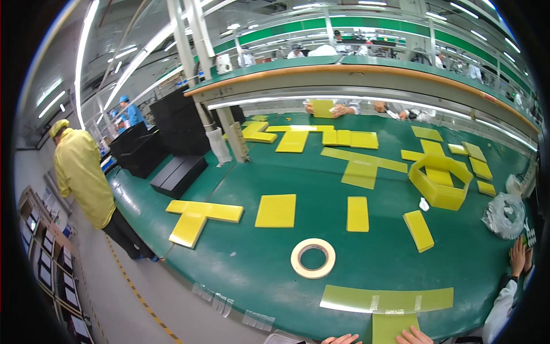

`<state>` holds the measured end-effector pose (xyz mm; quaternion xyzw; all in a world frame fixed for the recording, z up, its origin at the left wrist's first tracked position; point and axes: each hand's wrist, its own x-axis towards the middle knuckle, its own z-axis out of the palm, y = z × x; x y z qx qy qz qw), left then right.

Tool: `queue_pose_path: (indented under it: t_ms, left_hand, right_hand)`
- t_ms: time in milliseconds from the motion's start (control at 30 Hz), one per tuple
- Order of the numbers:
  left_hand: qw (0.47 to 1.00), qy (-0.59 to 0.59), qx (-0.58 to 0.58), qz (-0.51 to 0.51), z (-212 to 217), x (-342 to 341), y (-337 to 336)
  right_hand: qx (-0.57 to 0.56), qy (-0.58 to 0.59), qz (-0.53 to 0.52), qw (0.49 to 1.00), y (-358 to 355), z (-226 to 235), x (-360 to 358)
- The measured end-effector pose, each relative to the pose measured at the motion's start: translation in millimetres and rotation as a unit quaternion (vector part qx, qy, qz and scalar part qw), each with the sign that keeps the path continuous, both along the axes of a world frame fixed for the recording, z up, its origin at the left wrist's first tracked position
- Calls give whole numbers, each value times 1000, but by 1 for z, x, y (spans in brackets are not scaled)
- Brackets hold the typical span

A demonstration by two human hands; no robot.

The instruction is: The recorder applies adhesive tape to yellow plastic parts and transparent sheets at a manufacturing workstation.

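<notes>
On the green belt (286,269) we keep a taped yellow T-shaped panel (387,300) at the near edge. Our left hand (342,339) and right hand (413,336) barely show, so their grip is unclear; the panel may slide off.

We see green bench (252,189): yellow panels (275,210) spread flat, tape roll (313,258) nr front edge, hexagonal yellow frame (440,182) + plastic bag (504,215) far right.

Place: factory assembly line | evidence: long green workbench (275,172), overhead strip lights (86,63), capped workers (83,172)
</notes>
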<state>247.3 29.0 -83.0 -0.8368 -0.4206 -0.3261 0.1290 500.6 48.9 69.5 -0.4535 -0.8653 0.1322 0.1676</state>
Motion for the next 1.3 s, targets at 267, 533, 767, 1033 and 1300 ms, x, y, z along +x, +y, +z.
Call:
queue_pose_path:
  t_ms: [267, 533, 767, 1033, 1300]
  left_hand:
    - [994, -49, -65, -67, 6, -10, -3]
    - [983, -103, -59, -139, 14, -22, -2]
    - [976, -146, -67, -145, 49, -70, 8]
    - [938, -290, -86, 169, 28, -136, -106]
    - [843, -420, -91, 323, 0, -176, -151]
  right_hand:
    - [-44, 131, -143, 980, 14, 66, 10]
    - [-113, 466, -175, 860, 31, 68, 50]
    - [-206, 617, -33, 759, 73, 133, -39]
    - [-472, 581, 180, 638, 132, 175, -254]
    - [-558, 648, 189, 483, 160, 131, -465]
